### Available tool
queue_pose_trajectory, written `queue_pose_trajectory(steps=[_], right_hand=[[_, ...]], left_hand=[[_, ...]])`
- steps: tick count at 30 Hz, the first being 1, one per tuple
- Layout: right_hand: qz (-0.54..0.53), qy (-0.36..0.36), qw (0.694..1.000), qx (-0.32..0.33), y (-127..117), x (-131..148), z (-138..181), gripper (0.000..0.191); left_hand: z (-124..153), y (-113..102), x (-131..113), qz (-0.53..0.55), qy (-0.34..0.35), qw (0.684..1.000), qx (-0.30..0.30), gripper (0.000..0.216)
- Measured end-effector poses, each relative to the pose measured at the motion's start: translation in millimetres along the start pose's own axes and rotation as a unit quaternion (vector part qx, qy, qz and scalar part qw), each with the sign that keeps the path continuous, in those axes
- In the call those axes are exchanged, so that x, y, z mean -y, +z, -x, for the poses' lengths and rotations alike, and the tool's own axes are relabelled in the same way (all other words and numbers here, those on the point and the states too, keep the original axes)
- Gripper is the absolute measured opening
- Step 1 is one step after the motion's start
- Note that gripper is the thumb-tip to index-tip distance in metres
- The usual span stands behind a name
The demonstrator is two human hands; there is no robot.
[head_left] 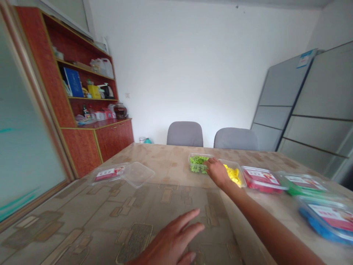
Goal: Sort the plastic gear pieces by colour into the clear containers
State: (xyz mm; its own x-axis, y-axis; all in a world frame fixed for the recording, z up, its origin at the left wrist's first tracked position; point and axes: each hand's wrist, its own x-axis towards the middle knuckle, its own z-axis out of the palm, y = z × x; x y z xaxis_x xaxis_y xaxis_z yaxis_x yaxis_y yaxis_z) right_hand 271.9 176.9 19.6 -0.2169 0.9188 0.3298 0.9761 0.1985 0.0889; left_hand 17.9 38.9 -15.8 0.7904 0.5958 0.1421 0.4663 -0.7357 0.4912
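My right hand [217, 171] reaches far across the table to the right side of a clear plastic box [197, 155] of small light-green pieces [199, 160]. Its fingers curl together at the box's edge, and what they hold, if anything, is hidden. Just right of it is a second uncovered clear box with yellow pieces [233, 173], partly covered by my wrist. Low in the view, my left hand [173, 239] hovers over the near part of the table with its fingers spread and nothing in them.
Lidded boxes with red [261, 179], green [305, 184] and blue [328, 221] contents line the right side. Two clear lids [109, 173], [139, 173] lie at the left on the patterned tablecloth [110, 217]. Two grey chairs [184, 133], [235, 138] stand behind the table.
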Motion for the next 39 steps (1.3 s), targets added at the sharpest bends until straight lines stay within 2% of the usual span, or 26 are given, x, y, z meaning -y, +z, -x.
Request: queue_pose_trajectory(steps=[4, 8, 11, 14, 16, 17, 19, 21, 22, 24, 28, 33, 36, 39], right_hand=[[0.022, 0.017, 1.000, 0.010, 6.3, 5.8, -13.5, 0.017], [0.015, -0.010, 1.000, 0.007, 4.2, 15.9, -15.0, 0.014], [-0.005, -0.063, 0.998, 0.000, -4.0, 37.8, 1.7, 0.013], [-0.041, -0.125, 0.991, 0.000, -16.1, 64.1, 35.4, 0.015], [-0.083, -0.159, 0.984, 0.002, -24.6, 75.3, 60.5, 0.015], [-0.138, -0.174, 0.975, -0.003, -28.3, 77.5, 71.3, 0.019], [-0.222, -0.190, 0.956, -0.001, -33.0, 74.8, 85.7, 0.050], [-0.268, -0.192, 0.944, 0.029, -33.0, 65.8, 88.6, 0.085], [-0.276, -0.191, 0.940, 0.056, -31.3, 60.3, 86.1, 0.097], [-0.278, -0.181, 0.936, 0.120, -25.8, 50.4, 75.7, 0.110], [-0.270, -0.175, 0.926, 0.196, -14.9, 40.3, 47.6, 0.117], [-0.264, -0.207, 0.920, 0.201, -9.4, 42.4, 29.9, 0.118], [-0.287, -0.217, 0.920, 0.158, -13.2, 50.0, 41.5, 0.112], [-0.300, -0.190, 0.925, 0.137, -27.5, 59.3, 73.3, 0.112]], left_hand=[[0.4, 0.1, 9.6, 0.005, -0.053, 0.997, -0.057, 0.065], [-3.9, -0.2, 25.3, 0.000, -0.086, 0.991, -0.106, 0.071], [-7.3, -8.9, 36.6, -0.017, -0.117, 0.982, -0.145, 0.076], [-6.5, -25.8, 45.8, -0.044, -0.129, 0.975, -0.173, 0.085], [-2.8, -38.4, 50.6, -0.063, -0.125, 0.976, -0.168, 0.093], [-0.2, -44.2, 52.6, -0.068, -0.125, 0.977, -0.156, 0.097], [5.6, -53.8, 55.1, -0.068, -0.135, 0.981, -0.120, 0.105], [10.5, -59.4, 56.1, -0.055, -0.154, 0.983, -0.083, 0.109], [12.1, -60.4, 56.2, -0.044, -0.159, 0.984, -0.070, 0.110], [13.1, -59.1, 55.9, -0.023, -0.160, 0.985, -0.064, 0.108], [7.8, -47.5, 54.3, -0.007, -0.162, 0.981, -0.103, 0.104], [-0.4, -37.8, 52.5, -0.007, -0.156, 0.973, -0.168, 0.093], [2.8, -43.2, 47.6, 0.018, -0.156, 0.974, -0.166, 0.093], [17.1, -52.9, 37.2, 0.050, -0.124, 0.985, -0.108, 0.100]])
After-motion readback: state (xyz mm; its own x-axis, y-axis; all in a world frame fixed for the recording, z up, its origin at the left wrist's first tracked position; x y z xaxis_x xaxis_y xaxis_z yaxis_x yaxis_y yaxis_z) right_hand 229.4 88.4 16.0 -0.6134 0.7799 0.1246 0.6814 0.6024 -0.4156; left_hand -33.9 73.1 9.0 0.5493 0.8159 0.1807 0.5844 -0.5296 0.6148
